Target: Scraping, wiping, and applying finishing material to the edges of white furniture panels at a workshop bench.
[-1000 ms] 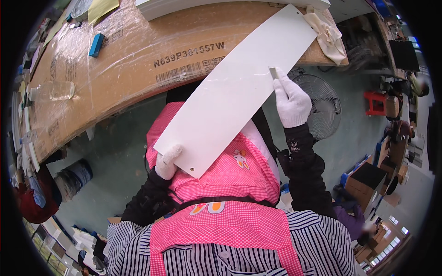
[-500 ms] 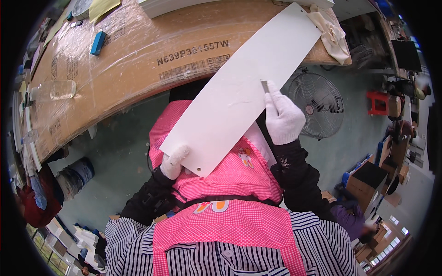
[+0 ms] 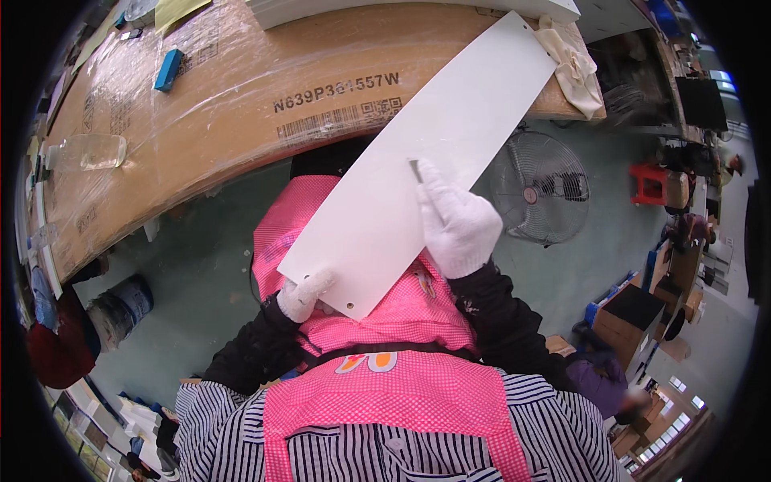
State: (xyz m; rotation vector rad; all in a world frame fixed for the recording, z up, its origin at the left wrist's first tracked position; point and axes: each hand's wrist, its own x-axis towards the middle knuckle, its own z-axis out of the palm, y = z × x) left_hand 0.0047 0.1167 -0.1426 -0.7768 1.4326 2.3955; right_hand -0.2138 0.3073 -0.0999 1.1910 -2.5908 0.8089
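A long white panel [image 3: 434, 136] slants from my lap up to the table's edge, with small holes near its ends. Its near end is gripped by my left hand [image 3: 304, 296], white-gloved, thumb on top and fingers underneath. Closed round a small scraper [image 3: 415, 170] is my right hand [image 3: 460, 228], also gloved in white. The grey blade tip rests at or just above the middle of the panel. Most of the scraper's handle is hidden in my fingers.
The cardboard-covered table [image 3: 225, 120] carries a blue block [image 3: 169, 70], a clear bottle [image 3: 88, 152], a cream cloth [image 3: 572, 64] and stacked white boards [image 3: 385, 11]. A floor fan [image 3: 540, 189] stands at right, a bucket [image 3: 120, 305] at left. Other people are around the edges.
My right hand has moved left and toward me along the panel with the scraper. The panel's near end has shifted slightly toward me; my left hand keeps its hold.
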